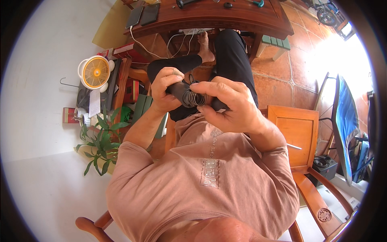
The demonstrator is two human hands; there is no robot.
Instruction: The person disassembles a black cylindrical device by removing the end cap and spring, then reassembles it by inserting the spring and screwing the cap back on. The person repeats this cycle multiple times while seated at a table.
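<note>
In front of my belly, above my lap, my left hand (165, 87) is wrapped around a dark cylindrical tube (177, 90). Its open end faces right and up toward the camera. A metal coil spring (196, 98) sits at that end; how far it goes inside cannot be made out. My right hand (231, 104) reaches across from the right, its index finger and thumb pinching about the spring and the tube's rim. Beneath the right palm shows another dark rounded part (219, 104), mostly covered by the fingers. A thin black cord loop (191, 79) rises behind the tube.
Ahead stands a dark wooden table (211, 19) bearing two flat dark devices (142, 15), a black ring-shaped part (228, 5) and a teal-handled tool (259, 3). A yellow-and-white fan (96, 72) and a leafy plant (104, 143) are left. A wooden chair (294, 130) stands right.
</note>
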